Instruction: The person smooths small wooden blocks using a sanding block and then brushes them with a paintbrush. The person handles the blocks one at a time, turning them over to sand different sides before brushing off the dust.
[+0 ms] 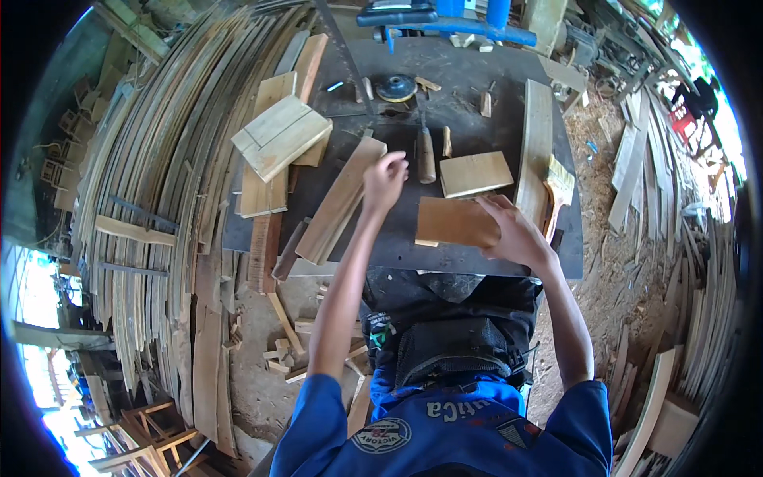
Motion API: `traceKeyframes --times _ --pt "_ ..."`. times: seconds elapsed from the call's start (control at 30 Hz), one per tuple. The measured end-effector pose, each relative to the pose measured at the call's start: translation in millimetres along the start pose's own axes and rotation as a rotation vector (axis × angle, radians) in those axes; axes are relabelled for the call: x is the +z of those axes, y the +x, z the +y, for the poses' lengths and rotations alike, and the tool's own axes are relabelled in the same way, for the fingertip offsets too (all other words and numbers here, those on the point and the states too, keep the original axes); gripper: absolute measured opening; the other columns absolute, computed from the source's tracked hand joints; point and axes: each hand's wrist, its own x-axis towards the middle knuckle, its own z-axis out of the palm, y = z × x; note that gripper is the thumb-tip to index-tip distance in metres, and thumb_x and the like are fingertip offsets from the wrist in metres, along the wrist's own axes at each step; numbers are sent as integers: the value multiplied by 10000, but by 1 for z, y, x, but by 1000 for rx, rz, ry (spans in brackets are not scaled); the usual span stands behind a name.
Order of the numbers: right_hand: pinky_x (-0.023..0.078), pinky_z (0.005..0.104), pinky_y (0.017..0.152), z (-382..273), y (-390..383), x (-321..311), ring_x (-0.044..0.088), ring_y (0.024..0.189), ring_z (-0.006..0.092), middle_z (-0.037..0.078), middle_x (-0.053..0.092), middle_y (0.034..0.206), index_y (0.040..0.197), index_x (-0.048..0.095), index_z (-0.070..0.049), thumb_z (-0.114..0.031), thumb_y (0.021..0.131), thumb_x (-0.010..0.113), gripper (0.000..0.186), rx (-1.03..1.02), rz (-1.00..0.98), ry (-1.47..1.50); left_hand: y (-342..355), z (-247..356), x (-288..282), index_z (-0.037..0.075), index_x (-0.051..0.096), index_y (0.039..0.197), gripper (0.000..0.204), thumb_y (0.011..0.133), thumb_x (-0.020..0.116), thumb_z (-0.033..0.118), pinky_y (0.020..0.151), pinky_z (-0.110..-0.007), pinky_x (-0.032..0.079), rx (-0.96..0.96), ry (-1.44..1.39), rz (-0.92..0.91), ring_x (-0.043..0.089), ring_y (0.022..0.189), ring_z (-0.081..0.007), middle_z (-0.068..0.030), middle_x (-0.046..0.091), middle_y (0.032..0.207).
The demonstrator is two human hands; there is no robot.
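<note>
Stacked timber strips fill the left of the frame, beside a dark, flat workbench at centre. Your right hand, right of centre, is bent partly closed around the right end of a brown wooden block, which sits near the bench's front edge; paler wood shows below its lower left corner. Your left hand, at mid-frame, is half curled at the upper end of a long plank; no object shows in it, though whether its fingertips pinch something small cannot be told.

For sound handling, a firm hold across opposite edges should serve best, leaving the block's broad face uncovered and your fingers clear of its underside. Note the materials: the block is rectangular, smooth-looking and warm brown; the pale wooden block just above it is lighter; the plank is straight and squared. Further up lies a chisel with a rounded wooden handle; at right, a flat brush shows pale bristles.
</note>
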Motion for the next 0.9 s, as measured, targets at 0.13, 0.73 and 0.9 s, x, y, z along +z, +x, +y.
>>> traceKeyframes --times 0.13,0.73,0.9 --pt "422 381 899 -5 3 2 487 1060 351 195 463 1178 1262 392 -53 -138 536 690 789 52 -50 28 42 -23 20 14 640 905 208 725 617 114 737 -387 491 178 633 160 608 819 -330 -202 621 865" --pt "451 356 832 5 -81 -3 551 972 312 161 527 1111 1180 470 -40 -172 500 776 757 103 251 131 -80 21 -33 8 453 850 116 836 541 83 546 -265 440 71 119 -62 536 557 -155 -104 547 646" --pt "456 373 833 -1 -82 13 538 998 323 138 493 1180 1209 449 -49 -160 500 785 792 182 134 -5 -151 50 -42 -1 476 880 37 876 448 23 569 -198 416 -69 -121 -205 517 647 -59 -37 540 722"
